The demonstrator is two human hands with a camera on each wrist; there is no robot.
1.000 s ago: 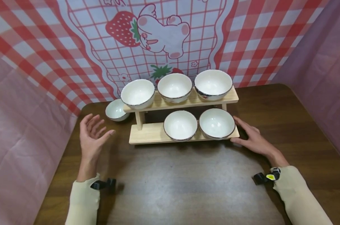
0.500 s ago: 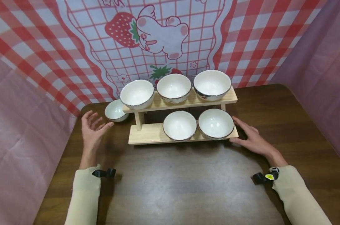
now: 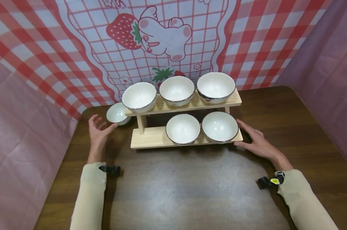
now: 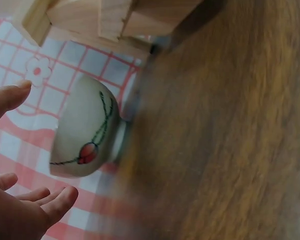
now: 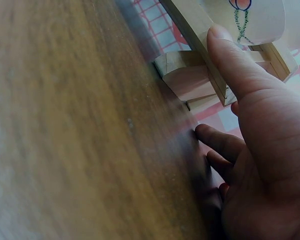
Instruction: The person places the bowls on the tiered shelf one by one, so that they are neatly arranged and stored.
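My left hand (image 3: pixel 100 134) is held with fingers spread beside a small white bowl (image 3: pixel 116 113) at the rack's left. In the left wrist view this bowl (image 4: pixel 87 132) shows a red bud and green vine; thumb and fingers stand on either side, apart from it. My right hand (image 3: pixel 256 142) holds the right end of the two-tier wooden rack (image 3: pixel 147 139), thumb on the lower board's front edge and forefinger at its end. On that board, a bowl (image 3: pixel 220 127) stands near this hand, with another bowl (image 3: pixel 183 129) to its left.
Three white bowls stand in a row on the upper tier: left bowl (image 3: pixel 139 96), middle bowl (image 3: pixel 177 90), right bowl (image 3: pixel 215 86). The rack stands on a brown wooden table (image 3: pixel 173 191). Behind it hangs a red-and-white checked cloth (image 3: pixel 253 48); pink cloth (image 3: pixel 21 134) hangs at the sides.
My left hand has moved right and forward, closer to the small bowl. My right hand stays at the rack's right end. The bowls have not moved on the rack or table.
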